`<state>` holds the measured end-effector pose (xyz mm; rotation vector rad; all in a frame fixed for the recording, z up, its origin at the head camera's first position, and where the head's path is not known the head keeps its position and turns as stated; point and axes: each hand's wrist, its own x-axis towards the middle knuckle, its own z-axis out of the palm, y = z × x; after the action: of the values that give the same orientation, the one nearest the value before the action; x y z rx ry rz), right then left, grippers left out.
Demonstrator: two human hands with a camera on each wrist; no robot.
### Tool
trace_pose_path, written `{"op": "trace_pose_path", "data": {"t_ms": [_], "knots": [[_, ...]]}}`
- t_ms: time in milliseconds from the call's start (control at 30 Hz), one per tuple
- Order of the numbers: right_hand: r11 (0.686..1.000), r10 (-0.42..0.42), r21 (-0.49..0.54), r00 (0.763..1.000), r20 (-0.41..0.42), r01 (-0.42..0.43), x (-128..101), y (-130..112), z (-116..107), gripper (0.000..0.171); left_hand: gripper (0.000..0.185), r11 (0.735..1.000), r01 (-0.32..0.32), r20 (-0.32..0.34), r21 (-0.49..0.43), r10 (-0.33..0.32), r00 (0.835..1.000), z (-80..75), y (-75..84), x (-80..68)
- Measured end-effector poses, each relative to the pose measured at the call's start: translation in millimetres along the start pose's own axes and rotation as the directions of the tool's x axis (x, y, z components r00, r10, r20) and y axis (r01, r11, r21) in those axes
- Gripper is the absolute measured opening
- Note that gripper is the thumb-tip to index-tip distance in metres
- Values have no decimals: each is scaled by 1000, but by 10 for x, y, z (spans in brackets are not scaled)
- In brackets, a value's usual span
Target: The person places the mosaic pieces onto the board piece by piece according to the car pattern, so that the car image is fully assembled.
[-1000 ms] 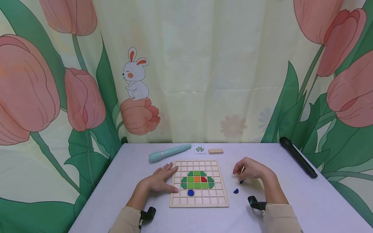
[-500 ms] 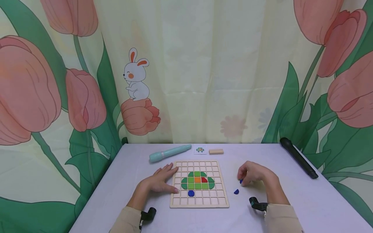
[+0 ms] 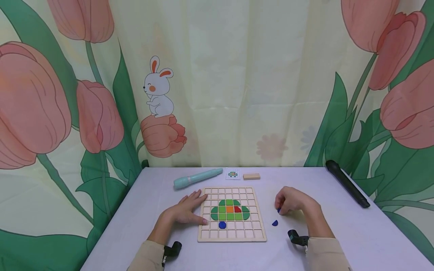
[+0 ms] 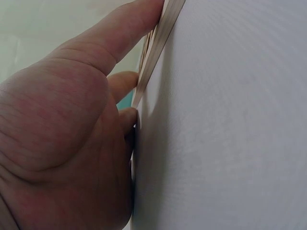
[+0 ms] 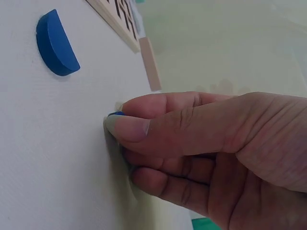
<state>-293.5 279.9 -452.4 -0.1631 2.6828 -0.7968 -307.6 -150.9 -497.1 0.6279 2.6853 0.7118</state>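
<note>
My left hand [image 3: 184, 209] lies spread at the left edge of the wooden grid board [image 3: 200, 236], thumb and fingertips touching its rim. Green, orange and red pieces fill cells in the board's middle, and a blue round shape [image 3: 222, 225] sits below them. To the right of the board, my right hand [image 3: 294, 200] pinches a small blue piece [image 5: 116, 113] between thumb and fingers, close to the table; most of it is hidden. A blue half-round piece [image 5: 57, 43] lies on the table nearby, between that hand and the board.
Behind the board lie a teal tube-shaped object [image 3: 197, 178], a small pattern card [image 3: 233, 174] and a light wooden block [image 3: 251, 176]. A long black object [image 3: 347, 183] lies along the table's right edge. A printed curtain [image 3: 251, 82] hangs behind the table.
My right hand has closed its thumb and fingers on the blue piece, then shifted slightly left with it. The left hand keeps its place on the board.
</note>
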Motion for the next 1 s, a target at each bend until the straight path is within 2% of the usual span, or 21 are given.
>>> {"op": "trace_pose_path", "data": {"t_ms": [267,467,667,1000], "knots": [[999,-54,-2,998,-28,54,66,-71,94,22,109,1000,4,2,2,-4,1000,2,8,-1],[998,-64,-5,997,-48,63,92,-116,122,23,109,1000,5,6,-2,-5,1000,-11,18,-4],[998,-57,-2,998,-38,57,105,-141,123,23,108,1000,-17,-4,-3,17,1000,-3,-2,-2],[997,-70,15,997,-22,70,95,-157,136,23,108,1000,-10,0,-9,10,1000,3,1,1]]}}
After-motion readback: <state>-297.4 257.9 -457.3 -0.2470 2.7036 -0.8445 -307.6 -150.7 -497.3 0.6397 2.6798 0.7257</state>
